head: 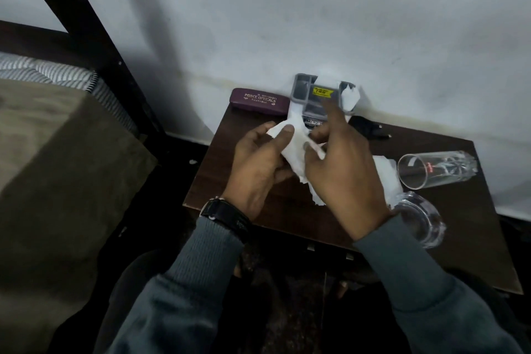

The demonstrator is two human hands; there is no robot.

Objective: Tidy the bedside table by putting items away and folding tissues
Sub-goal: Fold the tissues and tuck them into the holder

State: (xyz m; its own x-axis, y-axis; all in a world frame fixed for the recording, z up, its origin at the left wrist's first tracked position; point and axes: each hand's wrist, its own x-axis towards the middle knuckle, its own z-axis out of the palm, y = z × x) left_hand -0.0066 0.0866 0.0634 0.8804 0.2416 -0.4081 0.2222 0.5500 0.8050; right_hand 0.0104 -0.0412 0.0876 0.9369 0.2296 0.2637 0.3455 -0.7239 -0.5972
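Fingers first: left thumb [287, 131] pressed flat on the upper edge of a white tissue [296, 149], the left hand [258, 164] curled beneath it. The right hand [344, 181] pinches the same sheet from the other side with thumb and lower fingers, index finger raised free. Tissue held just above the bedside table [281, 210], crumpled, ragged lower edge hanging, no clean fold in it yet. Behind it, against the wall, a grey organiser [301, 89] with one tissue piece [351, 98] standing in its right compartment. A second tissue [385, 172] lies unfolded on the table beside the right wrist. Maroon spectacle case [260, 101] sits just left of the organiser. Black object [367, 129], possibly a plug, lies beyond the right hand. One glass [436, 169] lies on its side at the right, another glass [422, 221] near the front edge. Judgement: early to middle of the job, with one tissue stowed, one in hand, one waiting, and the glasses and case not put away.
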